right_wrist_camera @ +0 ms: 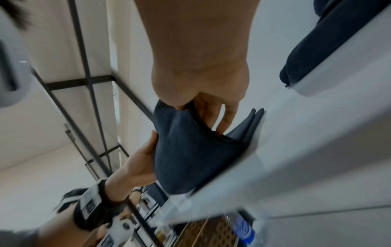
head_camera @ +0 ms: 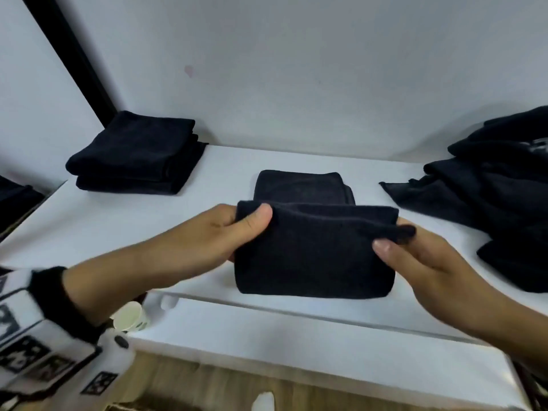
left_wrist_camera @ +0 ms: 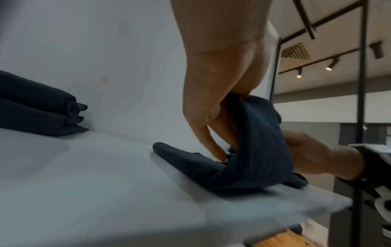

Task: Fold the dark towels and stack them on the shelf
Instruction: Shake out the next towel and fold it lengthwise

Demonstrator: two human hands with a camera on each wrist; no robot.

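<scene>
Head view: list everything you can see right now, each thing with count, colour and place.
Dark towel being folded: one, near-black, shelf front centre, half lifted, its far part lying flat.
Stack of folded dark towels: one stack, at least two towels, near-black, back left by the wall.
Heap of unfolded dark towels: one heap, count unclear, near-black, right side.
White shelf board: one, white, carrying all the towels.
Black frame post: one, black, upper left.
Paper cup: one, off-white, below the shelf's front edge, left.
Left hand: pinches the towel's left edge.
Right hand: pinches its right edge.
</scene>
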